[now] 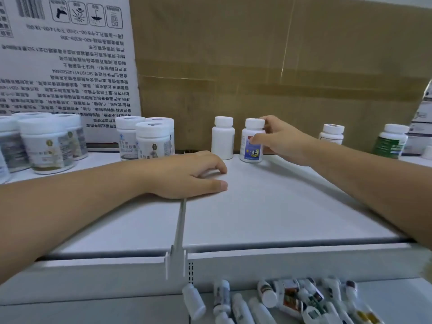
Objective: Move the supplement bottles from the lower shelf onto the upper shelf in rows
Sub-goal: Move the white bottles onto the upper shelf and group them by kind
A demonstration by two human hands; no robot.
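My right hand [278, 139] grips a white supplement bottle with a blue and white label [252, 146], standing upright at the back of the upper shelf [268, 213]. A plain white bottle [222, 137] stands just left of it. My left hand [194, 174] rests on the shelf surface with fingers loosely curled, holding nothing. Further right stand a small white bottle [331, 134] and a green-labelled bottle [390, 141]. Several bottles [289, 300] lie jumbled on the lower shelf at the bottom.
Groups of wide white jars stand at the left [46, 146] and centre-left [146, 139] of the upper shelf. A white divider [178, 232] runs from front to back. Cardboard boxes [268, 66] wall off the back; stacked small boxes [423, 122] sit at far right.
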